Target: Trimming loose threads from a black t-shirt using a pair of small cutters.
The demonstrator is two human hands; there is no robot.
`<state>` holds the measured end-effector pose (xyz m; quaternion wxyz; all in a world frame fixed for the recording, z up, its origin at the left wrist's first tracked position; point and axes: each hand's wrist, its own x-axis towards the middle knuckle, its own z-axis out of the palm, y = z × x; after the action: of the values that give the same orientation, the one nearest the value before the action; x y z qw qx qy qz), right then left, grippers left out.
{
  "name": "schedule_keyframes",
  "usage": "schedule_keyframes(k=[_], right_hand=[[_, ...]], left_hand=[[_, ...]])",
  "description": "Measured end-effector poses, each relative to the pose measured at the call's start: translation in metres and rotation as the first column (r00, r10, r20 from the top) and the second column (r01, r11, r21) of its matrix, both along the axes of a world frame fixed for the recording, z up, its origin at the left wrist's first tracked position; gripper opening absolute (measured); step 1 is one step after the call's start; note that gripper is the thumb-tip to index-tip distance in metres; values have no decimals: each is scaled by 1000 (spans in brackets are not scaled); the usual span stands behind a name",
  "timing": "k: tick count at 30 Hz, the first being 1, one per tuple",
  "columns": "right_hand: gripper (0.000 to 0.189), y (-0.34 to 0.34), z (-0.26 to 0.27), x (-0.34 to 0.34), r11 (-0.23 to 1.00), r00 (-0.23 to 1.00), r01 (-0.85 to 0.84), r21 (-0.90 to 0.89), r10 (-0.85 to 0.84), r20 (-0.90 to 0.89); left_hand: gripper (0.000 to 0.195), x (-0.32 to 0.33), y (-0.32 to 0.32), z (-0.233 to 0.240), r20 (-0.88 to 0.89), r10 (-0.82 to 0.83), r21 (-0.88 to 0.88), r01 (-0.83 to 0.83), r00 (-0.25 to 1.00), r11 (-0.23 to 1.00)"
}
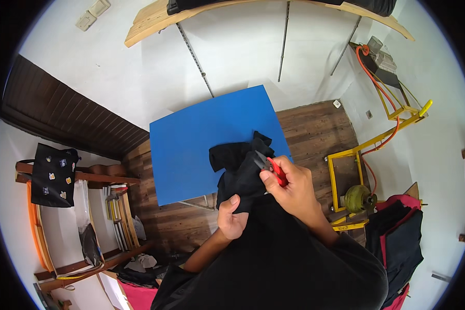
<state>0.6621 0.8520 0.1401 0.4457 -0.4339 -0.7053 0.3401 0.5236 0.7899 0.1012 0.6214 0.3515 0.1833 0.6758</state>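
Note:
A black fabric garment (238,176) hangs bunched over the near right edge of a blue table (201,124). My left hand (232,219) holds its lower end, thumb on top and the other fingers hidden beneath the cloth. In my right hand (294,184) is a small cutting tool with red handles, which look like thread snips (273,168). Their dark blades lie over the black fabric, pointing up and left. Whether the blades touch the cloth I cannot tell.
At the right stands a yellow metal frame (335,182) with an orange hose and a green gas cylinder (358,199). Black and red cloth (399,232) hangs beside it. To the left is a wooden rack (116,180) carrying a black bag (56,176). A wooden shelf (149,23) juts from the wall.

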Motion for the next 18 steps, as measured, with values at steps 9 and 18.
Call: schedule_keyframes(k=[9,18], right_hand=[[19,3,10,9,1000,1000,19,-19,-18,15],[26,23,-1,10,988,985,145,-44,-140,101]], left_hand=[[64,-4,-6,-1,22,57,-89,-55,998,994],[67,-7,-6,0,108,87,-29,-84,990,996]])
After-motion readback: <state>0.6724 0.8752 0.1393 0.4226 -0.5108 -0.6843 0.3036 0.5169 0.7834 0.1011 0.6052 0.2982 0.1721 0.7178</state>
